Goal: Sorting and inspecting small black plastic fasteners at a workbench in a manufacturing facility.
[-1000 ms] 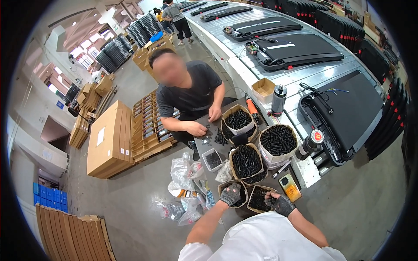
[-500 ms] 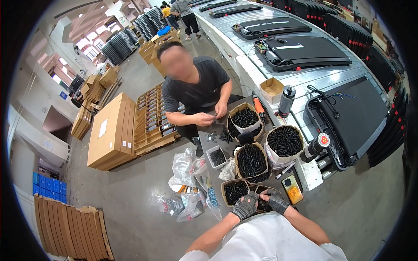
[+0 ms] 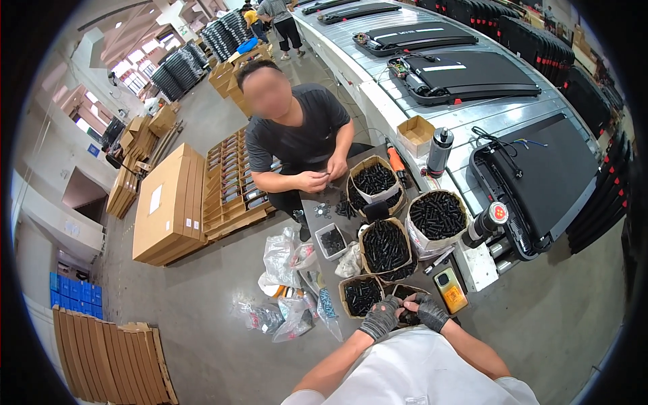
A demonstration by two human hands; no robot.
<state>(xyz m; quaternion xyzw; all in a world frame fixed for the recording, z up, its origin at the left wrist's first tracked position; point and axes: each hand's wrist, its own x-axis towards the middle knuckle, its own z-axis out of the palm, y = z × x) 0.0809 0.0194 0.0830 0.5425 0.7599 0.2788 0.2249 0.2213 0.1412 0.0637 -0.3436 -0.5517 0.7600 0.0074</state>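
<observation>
My left hand [image 3: 383,317], in a grey fingerless glove, is closed at the fingertips above a small brown box [image 3: 403,291] near my lap. Close against it, my right hand [image 3: 428,312], gloved alike, has its fingers bent inward and drawn together. The fingertips of both hands meet; whatever they hold is too small and hidden to make out. Just left of the hands stands a carton of short black cylindrical parts [image 3: 361,295]. Beyond it is a bigger carton of the same black parts [image 3: 385,246].
A phone [image 3: 451,290] lies right of my hands. Farther off are a white tray [image 3: 331,241], a black motor-like cylinder [image 3: 486,225] and an orange-handled tool [image 3: 397,164]. A co-worker [image 3: 300,135] sits across the table [image 3: 312,209]. Plastic bags [image 3: 290,317] lie on the floor.
The whole view has shifted slightly. My hands stay over the small box, with the fingertips moving a little against each other. The co-worker's hands remain together.
</observation>
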